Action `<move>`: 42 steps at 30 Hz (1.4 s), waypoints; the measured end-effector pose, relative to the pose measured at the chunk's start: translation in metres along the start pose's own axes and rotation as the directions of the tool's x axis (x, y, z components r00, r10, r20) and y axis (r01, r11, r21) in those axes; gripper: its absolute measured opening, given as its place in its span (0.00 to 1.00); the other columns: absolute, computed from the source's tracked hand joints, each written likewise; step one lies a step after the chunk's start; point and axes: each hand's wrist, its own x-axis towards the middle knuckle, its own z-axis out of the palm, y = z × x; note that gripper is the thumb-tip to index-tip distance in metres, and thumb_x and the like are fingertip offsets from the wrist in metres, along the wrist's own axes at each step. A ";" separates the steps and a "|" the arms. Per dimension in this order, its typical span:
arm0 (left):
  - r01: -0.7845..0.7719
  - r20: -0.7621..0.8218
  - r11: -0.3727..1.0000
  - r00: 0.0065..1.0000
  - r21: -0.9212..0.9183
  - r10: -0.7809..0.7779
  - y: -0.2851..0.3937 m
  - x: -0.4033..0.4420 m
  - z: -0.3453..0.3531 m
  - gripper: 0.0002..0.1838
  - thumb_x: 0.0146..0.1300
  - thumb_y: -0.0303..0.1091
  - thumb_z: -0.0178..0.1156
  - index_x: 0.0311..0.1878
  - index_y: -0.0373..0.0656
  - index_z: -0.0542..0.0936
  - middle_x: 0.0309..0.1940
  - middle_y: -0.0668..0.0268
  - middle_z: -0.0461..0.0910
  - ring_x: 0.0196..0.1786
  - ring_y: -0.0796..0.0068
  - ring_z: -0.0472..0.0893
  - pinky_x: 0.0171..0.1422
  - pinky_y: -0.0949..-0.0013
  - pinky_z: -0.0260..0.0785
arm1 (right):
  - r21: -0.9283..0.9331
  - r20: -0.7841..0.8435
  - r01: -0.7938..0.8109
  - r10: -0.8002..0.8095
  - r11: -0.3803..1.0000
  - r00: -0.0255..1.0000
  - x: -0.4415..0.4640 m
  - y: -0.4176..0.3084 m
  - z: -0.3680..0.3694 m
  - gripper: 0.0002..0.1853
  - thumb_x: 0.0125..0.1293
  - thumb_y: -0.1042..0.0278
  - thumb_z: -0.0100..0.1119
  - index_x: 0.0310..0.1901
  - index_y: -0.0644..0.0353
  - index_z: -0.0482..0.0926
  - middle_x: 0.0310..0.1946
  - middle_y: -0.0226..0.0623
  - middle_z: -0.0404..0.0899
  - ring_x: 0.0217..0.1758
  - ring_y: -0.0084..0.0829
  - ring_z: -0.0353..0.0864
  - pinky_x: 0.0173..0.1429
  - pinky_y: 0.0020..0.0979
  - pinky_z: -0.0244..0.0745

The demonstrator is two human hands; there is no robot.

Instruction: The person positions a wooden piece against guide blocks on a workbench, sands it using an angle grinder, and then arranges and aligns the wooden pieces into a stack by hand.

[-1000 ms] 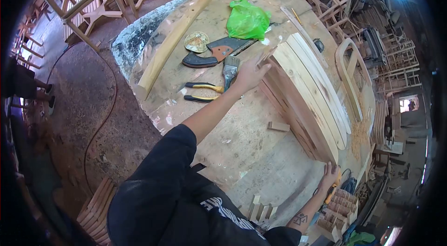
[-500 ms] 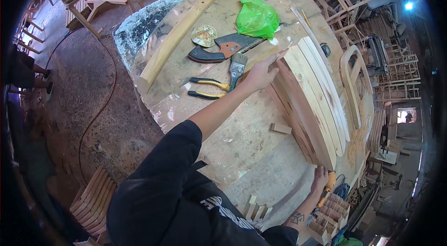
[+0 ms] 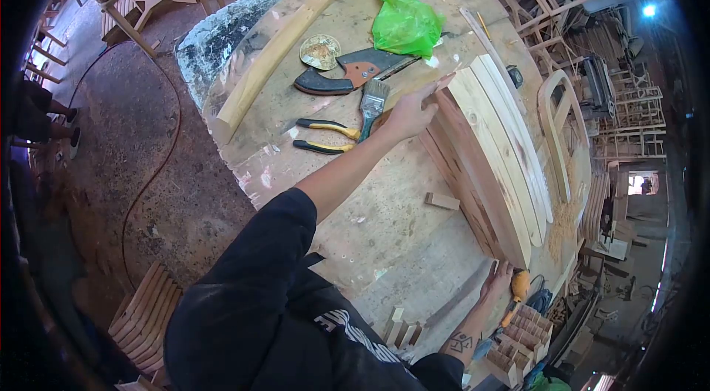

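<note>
Several curved wooden boards (image 3: 484, 147) stand packed side by side on the worktable (image 3: 347, 232). At their far end my left hand (image 3: 411, 116) grips the corner of the nearest board, its fingers over the end. My right hand (image 3: 498, 281) is just off the near end, thumb and fingers apart, holding nothing. Close to its fingertips lies a tool with an orange handle (image 3: 521, 286). Left of my left hand are a paintbrush (image 3: 374, 102), pliers with yellow and black handles (image 3: 327, 136) and a handsaw (image 3: 359, 71). A small wood block (image 3: 441, 201) sits beside the boards.
A long wooden piece (image 3: 292, 47) lies along the table's left side, near a round lid (image 3: 320, 52) and a green plastic bag (image 3: 407, 22). A curved wooden frame (image 3: 555, 132) is at right. Stacked wood blocks (image 3: 523, 339) stand near my right forearm. A person's legs show far left.
My right hand has drawn back slightly from the boards' near end, and its fingers have spread. My left hand stays at the far end. The whole view has shifted a little.
</note>
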 end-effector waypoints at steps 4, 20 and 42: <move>-0.078 -0.037 0.997 0.996 0.011 0.078 -0.006 0.000 0.004 0.33 0.57 0.38 0.60 0.68 0.45 0.69 0.28 0.49 0.77 0.32 0.58 0.78 0.40 0.60 0.70 | -0.057 -0.009 -0.038 0.038 0.998 0.999 -0.011 -0.012 0.011 0.30 0.70 0.65 0.57 0.71 0.46 0.58 0.67 0.25 0.63 0.69 0.26 0.62 0.64 0.38 0.64; -0.075 -0.076 0.996 0.994 0.057 0.079 -0.010 0.004 0.005 0.33 0.55 0.34 0.57 0.68 0.48 0.69 0.27 0.52 0.76 0.31 0.58 0.77 0.40 0.60 0.70 | 0.005 -0.051 0.076 -0.075 0.997 0.996 -0.016 0.002 0.030 0.26 0.72 0.75 0.49 0.70 0.59 0.59 0.67 0.31 0.65 0.67 0.25 0.66 0.69 0.31 0.62; -0.039 -0.018 0.994 0.999 0.103 0.041 0.006 -0.001 0.003 0.28 0.59 0.36 0.56 0.66 0.47 0.72 0.39 0.45 0.80 0.43 0.52 0.81 0.51 0.59 0.72 | -0.449 0.114 0.202 -0.168 0.870 0.979 0.013 0.010 0.011 0.26 0.71 0.74 0.49 0.69 0.66 0.59 0.67 0.38 0.64 0.68 0.31 0.65 0.71 0.35 0.63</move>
